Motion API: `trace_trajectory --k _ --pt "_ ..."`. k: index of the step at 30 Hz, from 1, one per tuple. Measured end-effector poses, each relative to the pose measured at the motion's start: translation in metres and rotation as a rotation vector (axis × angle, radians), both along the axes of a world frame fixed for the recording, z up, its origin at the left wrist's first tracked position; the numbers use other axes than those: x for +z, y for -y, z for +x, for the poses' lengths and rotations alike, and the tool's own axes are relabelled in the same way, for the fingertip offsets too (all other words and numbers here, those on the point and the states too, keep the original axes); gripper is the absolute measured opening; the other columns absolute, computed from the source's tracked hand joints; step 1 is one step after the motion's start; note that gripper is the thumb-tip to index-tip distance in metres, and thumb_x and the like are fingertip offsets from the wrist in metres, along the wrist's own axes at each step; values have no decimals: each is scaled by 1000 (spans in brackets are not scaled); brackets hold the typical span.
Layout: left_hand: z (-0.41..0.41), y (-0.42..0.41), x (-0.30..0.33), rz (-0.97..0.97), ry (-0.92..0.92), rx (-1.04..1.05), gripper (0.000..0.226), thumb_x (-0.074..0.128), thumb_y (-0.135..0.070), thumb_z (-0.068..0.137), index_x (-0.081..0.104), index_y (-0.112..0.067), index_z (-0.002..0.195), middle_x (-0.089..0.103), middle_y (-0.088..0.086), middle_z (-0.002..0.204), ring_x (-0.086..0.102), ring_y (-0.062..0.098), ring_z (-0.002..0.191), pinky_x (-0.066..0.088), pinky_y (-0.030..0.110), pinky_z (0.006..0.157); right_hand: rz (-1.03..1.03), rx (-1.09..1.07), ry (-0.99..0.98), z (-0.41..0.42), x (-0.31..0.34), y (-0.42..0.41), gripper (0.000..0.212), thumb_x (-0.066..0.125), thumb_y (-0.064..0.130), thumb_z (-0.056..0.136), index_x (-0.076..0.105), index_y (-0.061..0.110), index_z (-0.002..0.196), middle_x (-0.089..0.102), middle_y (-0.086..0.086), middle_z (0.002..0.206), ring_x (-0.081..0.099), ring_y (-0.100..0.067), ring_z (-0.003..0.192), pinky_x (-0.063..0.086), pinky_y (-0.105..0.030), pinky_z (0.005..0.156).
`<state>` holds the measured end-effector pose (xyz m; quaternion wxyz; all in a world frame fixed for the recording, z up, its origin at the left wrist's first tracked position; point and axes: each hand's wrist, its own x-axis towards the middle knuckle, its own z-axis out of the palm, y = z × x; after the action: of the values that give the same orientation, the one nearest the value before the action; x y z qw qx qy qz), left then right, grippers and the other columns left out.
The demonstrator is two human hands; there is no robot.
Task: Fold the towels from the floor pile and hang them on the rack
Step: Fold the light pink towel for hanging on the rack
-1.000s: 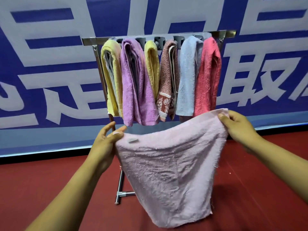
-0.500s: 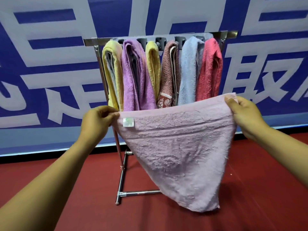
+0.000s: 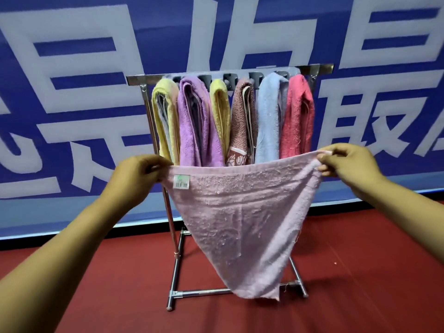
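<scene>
A pale pink towel [image 3: 237, 217] hangs spread in front of me, its top edge stretched level and its lower part tapering to a point near the floor. My left hand [image 3: 137, 174] pinches the top left corner, beside a white barcode label [image 3: 181, 181]. My right hand [image 3: 346, 164] pinches the top right corner. Behind the towel stands a metal rack [image 3: 134, 80] that holds several folded towels: yellow [image 3: 165, 121], purple [image 3: 199, 126], a second yellow [image 3: 219, 109], brown patterned [image 3: 242, 121], light blue [image 3: 269, 118] and red [image 3: 299, 116].
A blue banner with large white characters [image 3: 72, 92] covers the wall behind the rack. The floor [image 3: 360, 272] is dark red. The rack's metal base bars [image 3: 199, 293] lie on the floor below the hanging pink towel.
Both hands have lifted the pink towel and pulled its top edge taut. The left hand's fingers have closed on the corner, and the towel hangs flatter with its label showing.
</scene>
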<state>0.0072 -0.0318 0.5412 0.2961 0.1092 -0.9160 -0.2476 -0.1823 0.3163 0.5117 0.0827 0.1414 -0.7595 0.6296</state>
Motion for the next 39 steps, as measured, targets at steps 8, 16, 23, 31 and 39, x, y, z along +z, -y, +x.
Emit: trace_trajectory --k 8,16,23,31,39 --pt "13 5 0 144 24 64 5 67 -7 87 70 -11 87 69 0 73 68 2 59 46 4 53 -44 42 35 5 10 7 19 55 -3 92 63 8 79 61 -12 74 66 -5 54 55 -14 57" --pt "13 -6 -9 213 148 145 12 60 -11 89 66 -13 80 67 6 68 61 10 48 46 20 51 153 -22 6 15 8 16 21 70 13 85 62 8 66 58 -13 63 53 -18 52 54 -26 52" --pt "6 -36 -7 921 217 -91 16 54 2 93 56 -10 81 53 8 70 53 12 53 53 19 49 193 -87 90 28 9 41 26 72 14 82 58 7 61 57 -7 49 51 -17 43 49 -35 55" --pt "-7 -83 -4 1255 186 -349 23 46 15 89 65 2 91 69 13 77 69 18 75 58 20 70 -53 290 357 58 21 80 18 54 -11 88 58 -3 73 60 -17 63 65 -10 47 53 -19 48" --pt "-22 -97 -19 523 119 -298 18 75 -3 77 72 -21 77 71 9 72 63 13 66 57 39 82 124 407 188 79 24 89 12 55 -6 90 66 0 90 64 -8 66 60 0 46 48 -11 46"
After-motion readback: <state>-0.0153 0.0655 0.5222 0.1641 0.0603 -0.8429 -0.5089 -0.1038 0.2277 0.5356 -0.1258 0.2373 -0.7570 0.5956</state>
